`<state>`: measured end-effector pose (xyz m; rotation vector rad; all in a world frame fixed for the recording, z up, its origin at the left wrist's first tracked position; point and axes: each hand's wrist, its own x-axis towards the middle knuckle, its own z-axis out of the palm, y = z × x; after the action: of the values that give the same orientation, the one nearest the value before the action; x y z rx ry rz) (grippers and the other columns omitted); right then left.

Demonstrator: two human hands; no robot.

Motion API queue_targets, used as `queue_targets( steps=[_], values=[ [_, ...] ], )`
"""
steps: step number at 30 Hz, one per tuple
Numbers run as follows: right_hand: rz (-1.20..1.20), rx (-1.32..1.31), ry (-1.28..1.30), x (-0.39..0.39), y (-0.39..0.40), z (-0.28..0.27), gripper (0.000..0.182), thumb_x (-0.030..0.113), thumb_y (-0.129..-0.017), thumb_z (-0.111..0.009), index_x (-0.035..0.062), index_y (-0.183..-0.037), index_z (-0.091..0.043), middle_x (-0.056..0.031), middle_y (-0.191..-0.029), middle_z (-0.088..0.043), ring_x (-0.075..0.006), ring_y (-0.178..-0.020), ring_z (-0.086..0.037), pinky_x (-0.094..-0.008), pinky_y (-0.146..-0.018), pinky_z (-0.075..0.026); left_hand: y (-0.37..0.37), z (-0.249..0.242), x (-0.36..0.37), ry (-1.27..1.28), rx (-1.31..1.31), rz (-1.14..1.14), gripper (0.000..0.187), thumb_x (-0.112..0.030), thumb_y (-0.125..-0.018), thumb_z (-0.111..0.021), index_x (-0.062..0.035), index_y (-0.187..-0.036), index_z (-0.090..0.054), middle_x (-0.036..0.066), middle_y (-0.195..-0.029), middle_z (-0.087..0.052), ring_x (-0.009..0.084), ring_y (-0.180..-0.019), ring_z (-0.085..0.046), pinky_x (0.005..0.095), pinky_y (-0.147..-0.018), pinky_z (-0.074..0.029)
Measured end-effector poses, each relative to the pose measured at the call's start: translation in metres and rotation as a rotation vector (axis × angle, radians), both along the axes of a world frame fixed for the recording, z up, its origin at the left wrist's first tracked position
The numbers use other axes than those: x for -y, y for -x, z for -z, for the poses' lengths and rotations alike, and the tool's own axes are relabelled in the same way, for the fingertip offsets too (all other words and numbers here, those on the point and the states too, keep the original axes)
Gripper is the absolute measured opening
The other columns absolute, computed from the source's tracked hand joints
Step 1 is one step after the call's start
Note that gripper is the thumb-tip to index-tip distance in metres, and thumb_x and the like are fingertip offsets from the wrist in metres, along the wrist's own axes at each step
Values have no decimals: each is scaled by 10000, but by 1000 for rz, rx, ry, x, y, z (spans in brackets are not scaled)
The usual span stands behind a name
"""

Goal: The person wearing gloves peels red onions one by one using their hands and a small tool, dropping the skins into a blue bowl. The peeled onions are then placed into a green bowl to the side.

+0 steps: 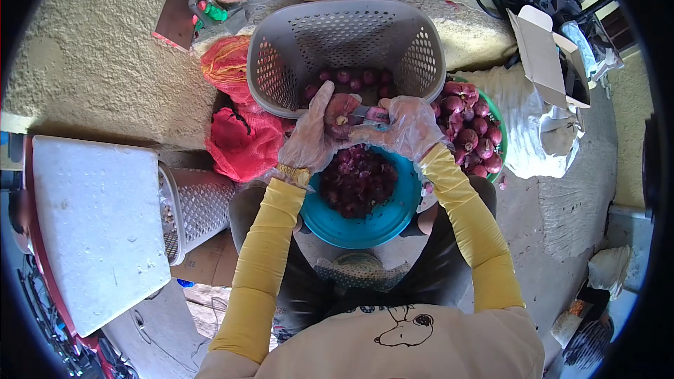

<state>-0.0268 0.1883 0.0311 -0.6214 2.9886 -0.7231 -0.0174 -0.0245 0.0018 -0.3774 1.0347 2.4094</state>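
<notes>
In a clear plastic glove, my left hand (310, 133) grips a red onion (340, 116) with its root end showing. My right hand (413, 125), gloved the same way, is closed round a small knife (360, 111), its blade against the onion's side. Below both hands sits a blue basin (358, 233) with dark red onion skins (357, 186) in it. Just beyond my hands stands a grey perforated basket (344, 10) with several red onions (354, 78) at its bottom.
On the right, a green tub (503, 126) is heaped with red onions (472, 130), beside a white sack (516, 119). To the left lie a red mesh bag (242, 140), a second basket (203, 203) and a white foam box (98, 217). An opened cardboard box (544, 52) stands at upper right.
</notes>
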Motion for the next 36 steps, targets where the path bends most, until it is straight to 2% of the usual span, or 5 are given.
queue_targets(
  steps=[7,15,19,25,36],
  values=[
    [113,230,390,2,2,8,599,595,-899,-715,-4,-911,-702,-223,-866,-705,-417,-807,-660,-459,-764,-529,5,15,4,-80,-65,-86,547,-470,-1023,-594,6,-1290,-582,171,-1296,-625,355,-1122,-641,576,-977,-546],
    [116,658,982,1,9,35,246,294,-1094,-545,64,-1169,-595,52,-830,-521,-61,-688,-451,-258,-628,-435,7,3,-1,-278,137,-209,575,-456,-1016,-620,-6,-1356,-512,227,-1331,-579,459,-1206,-596,613,-1020,-523],
    [28,651,1092,2,11,45,232,283,-1095,-540,66,-1166,-582,46,-829,-506,-71,-717,-450,-249,-654,-436,6,3,-4,-149,94,-338,574,-478,-1036,-578,-16,-1370,-508,225,-1327,-584,443,-1216,-595,614,-1019,-530],
    [-45,597,1093,5,9,38,251,286,-1102,-523,56,-1184,-579,35,-854,-523,-76,-741,-465,-260,-666,-441,7,26,12,-441,138,-197,541,-465,-1067,-519,-28,-1385,-504,204,-1309,-603,429,-1193,-603,598,-1011,-551],
    [-18,513,1008,20,2,17,391,233,-983,-738,-10,-1260,-609,-38,-1043,-693,-101,-943,-619,-281,-860,-530,2,25,-12,-417,173,-212,447,-414,-1087,-496,-33,-1309,-569,116,-1243,-654,283,-1123,-653,481,-975,-567]
  ],
)
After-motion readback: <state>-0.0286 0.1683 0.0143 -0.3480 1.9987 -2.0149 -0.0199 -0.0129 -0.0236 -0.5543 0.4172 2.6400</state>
